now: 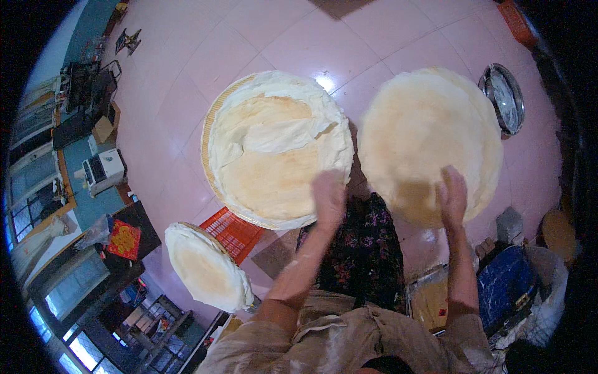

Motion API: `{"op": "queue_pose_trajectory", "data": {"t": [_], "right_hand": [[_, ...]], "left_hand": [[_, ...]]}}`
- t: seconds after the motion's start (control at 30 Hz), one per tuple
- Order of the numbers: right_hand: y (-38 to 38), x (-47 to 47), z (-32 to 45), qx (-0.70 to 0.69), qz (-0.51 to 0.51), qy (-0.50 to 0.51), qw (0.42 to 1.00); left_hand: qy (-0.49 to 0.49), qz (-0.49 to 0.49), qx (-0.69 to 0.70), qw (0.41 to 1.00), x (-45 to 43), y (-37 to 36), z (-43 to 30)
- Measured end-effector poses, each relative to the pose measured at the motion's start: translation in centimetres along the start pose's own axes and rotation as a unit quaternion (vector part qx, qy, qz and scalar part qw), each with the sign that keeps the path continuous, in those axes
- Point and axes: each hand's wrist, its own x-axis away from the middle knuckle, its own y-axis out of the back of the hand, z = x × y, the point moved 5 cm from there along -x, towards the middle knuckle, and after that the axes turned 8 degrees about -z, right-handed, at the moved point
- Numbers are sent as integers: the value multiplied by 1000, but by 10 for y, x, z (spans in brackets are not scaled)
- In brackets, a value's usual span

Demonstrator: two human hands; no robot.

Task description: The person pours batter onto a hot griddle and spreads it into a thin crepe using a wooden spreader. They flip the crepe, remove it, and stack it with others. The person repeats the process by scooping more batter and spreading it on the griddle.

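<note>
Before me on the left is a broad round woven tray (pixel 209 122) bearing thin, pale dough sheets (pixel 271 173), with a torn or folded sheet crumpled across their middle. My left hand (pixel 329 194), blurred, is at the lower right edge of these sheets; its fingers cannot be made out. To the right lies a second wide round of pale, thin dough sheets (pixel 427 126), browned towards the centre. Over its lower part is my right hand (pixel 453 191), thumb apart from the fingers, with nothing visible in it. Whether it touches the top sheet is unclear.
A metal basin (pixel 503 99) with white residue stands beyond the right round. At lower left, another round of pale sheets (pixel 205 269) sits near a red plastic crate (pixel 233 233). A blue bundle (pixel 507 285) lies at lower right. Pink floor tiles (pixel 299 37) surround everything.
</note>
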Motion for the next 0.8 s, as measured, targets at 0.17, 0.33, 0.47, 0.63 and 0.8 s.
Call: {"op": "queue_pose_trajectory", "data": {"t": [0.17,0.33,0.47,0.63,0.8], "right_hand": [[-57,-33,128,-35,43,130,990],[-121,-98,224,-89,1,208,974],[-155,-117,252,-56,2,237,970],[-156,-114,254,-127,50,139,981],[-125,-60,297,-135,113,238,955]], "left_hand": [[-100,-158,-242,952,-86,108,118],[-76,-55,-188,978,-121,140,172],[-56,37,-182,981,-129,145,190],[-84,-69,-120,987,-121,164,186],[-4,-68,-105,992,-119,179,195]]}}
